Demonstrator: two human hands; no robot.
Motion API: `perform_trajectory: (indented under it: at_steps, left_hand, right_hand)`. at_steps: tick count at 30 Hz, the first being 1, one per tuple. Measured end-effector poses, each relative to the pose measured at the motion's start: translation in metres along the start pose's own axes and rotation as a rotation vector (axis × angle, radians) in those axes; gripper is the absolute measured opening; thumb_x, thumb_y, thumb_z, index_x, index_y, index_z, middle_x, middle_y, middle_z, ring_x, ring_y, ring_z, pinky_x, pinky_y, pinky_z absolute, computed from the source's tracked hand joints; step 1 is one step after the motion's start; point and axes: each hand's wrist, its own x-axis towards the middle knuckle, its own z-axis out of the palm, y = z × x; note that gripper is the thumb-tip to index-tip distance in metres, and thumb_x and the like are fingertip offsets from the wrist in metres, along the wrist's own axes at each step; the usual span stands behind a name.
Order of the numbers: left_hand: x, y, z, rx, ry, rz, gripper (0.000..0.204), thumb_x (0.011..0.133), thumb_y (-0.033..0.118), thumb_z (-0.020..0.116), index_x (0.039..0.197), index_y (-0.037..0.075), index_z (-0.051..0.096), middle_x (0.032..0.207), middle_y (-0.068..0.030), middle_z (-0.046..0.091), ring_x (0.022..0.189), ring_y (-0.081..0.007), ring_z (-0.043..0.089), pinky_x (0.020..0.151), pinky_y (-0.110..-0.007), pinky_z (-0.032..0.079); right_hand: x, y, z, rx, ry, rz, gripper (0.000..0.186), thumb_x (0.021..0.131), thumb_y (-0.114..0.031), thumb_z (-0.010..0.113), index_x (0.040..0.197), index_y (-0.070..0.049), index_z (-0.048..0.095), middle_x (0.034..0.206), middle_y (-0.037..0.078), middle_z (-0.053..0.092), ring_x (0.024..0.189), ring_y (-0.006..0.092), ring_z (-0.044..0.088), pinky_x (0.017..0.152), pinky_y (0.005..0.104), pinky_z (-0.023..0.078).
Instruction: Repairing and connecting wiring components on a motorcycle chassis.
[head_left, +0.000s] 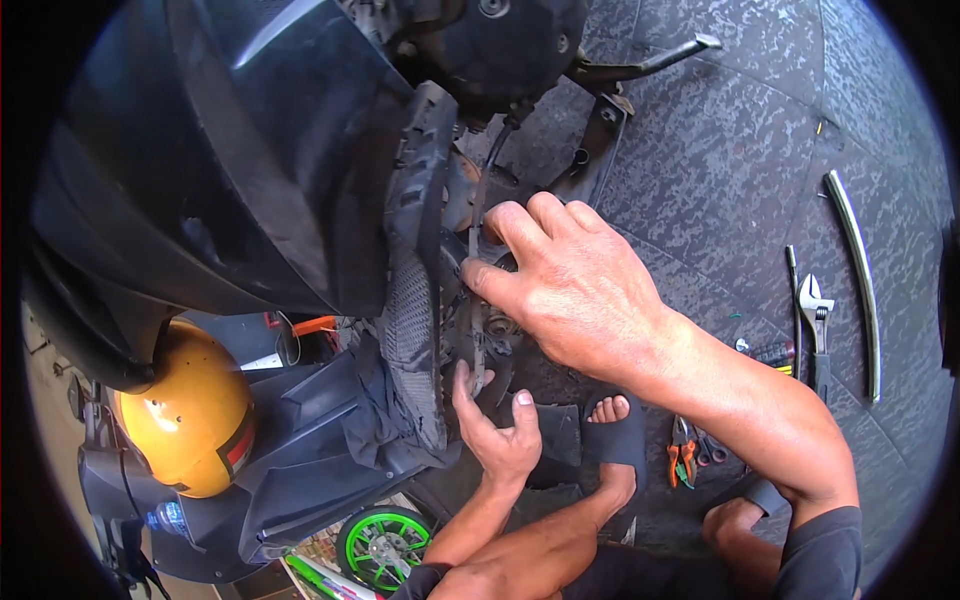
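Observation:
A black scooter body (230, 150) fills the upper left, with a ribbed footboard edge (410, 350) running down the middle. A thin dark cable (498, 145) hangs from the engine housing (480, 45) along that edge. My right hand (570, 280) is closed on a long, thin, dirty strip (476, 330) beside the cable, thumb and index finger at its upper part. My left hand (495, 425) is lower, fingertips around the strip's lower end, thumb raised and apart; whether it grips is unclear. Metal fittings behind my hands are partly hidden.
A yellow helmet (180, 410), black panels (300, 470) and a green wheel (370, 550) lie left. On the dark floor at right are a curved metal tube (855, 280), adjustable wrench (817, 320), thin rod (794, 300) and cutting tools (685, 450). A kickstand (640, 68) juts out above.

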Motion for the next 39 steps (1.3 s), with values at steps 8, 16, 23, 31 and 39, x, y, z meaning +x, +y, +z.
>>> perform_trajectory:
  at_steps: [8,16,23,31,39]
  left_hand:
    - [0.008,0.009,0.0,0.129,-0.399,0.137,0.063,0.073,0.017,0.071,0.129,-0.006,0.05,0.097,-0.0185,0.06,0.091,-0.0349,0.056,0.085,-0.045,0.041]
    - [0.005,0.008,-0.005,0.027,-0.377,0.148,0.062,0.077,0.017,0.068,0.129,-0.01,0.047,0.099,-0.0195,0.058,0.091,-0.0327,0.056,0.084,-0.042,0.043]
    - [0.006,0.004,-0.008,0.002,-0.401,0.122,0.059,0.078,0.017,0.067,0.128,-0.01,0.048,0.104,-0.0199,0.058,0.095,-0.0319,0.056,0.088,-0.04,0.044]
    - [-0.001,-0.001,-0.007,-0.419,-0.111,-0.06,0.057,0.087,0.023,0.058,0.131,-0.008,0.037,0.087,-0.0121,0.061,0.077,-0.0146,0.055,0.072,-0.026,0.047]
    - [0.002,-0.001,-0.019,-0.348,-0.091,-0.097,0.068,0.084,0.023,0.061,0.135,-0.009,0.03,0.093,-0.012,0.061,0.08,-0.0149,0.056,0.072,-0.025,0.046]
  right_hand:
    - [0.023,-0.015,0.01,0.021,-0.071,0.016,0.023,0.072,-0.01,0.061,0.093,-0.001,0.063,0.1,0.014,0.052,0.092,0.028,0.059,0.075,0.0359,0.055]
    - [-0.007,-0.005,0.039,-0.113,-0.004,-0.074,0.021,0.068,-0.017,0.062,0.074,0.002,0.072,0.091,0.012,0.066,0.128,0.0342,0.046,0.111,0.0655,0.022]
    - [-0.037,-0.014,0.046,0.179,0.218,0.138,0.021,0.079,-0.01,0.069,0.097,0.0,0.067,0.109,0.013,0.063,0.124,0.0339,0.052,0.104,0.0539,0.04]
    - [-0.041,0.001,0.069,0.94,-0.222,0.438,0.032,0.084,-0.008,0.061,0.113,0.004,0.063,0.103,0.021,0.065,0.099,0.0393,0.062,0.088,0.0424,0.049]
    - [-0.03,-0.013,0.099,0.89,-0.123,0.283,0.024,0.077,-0.014,0.07,0.095,0.001,0.066,0.094,0.015,0.065,0.081,0.0329,0.059,0.075,0.0422,0.048]
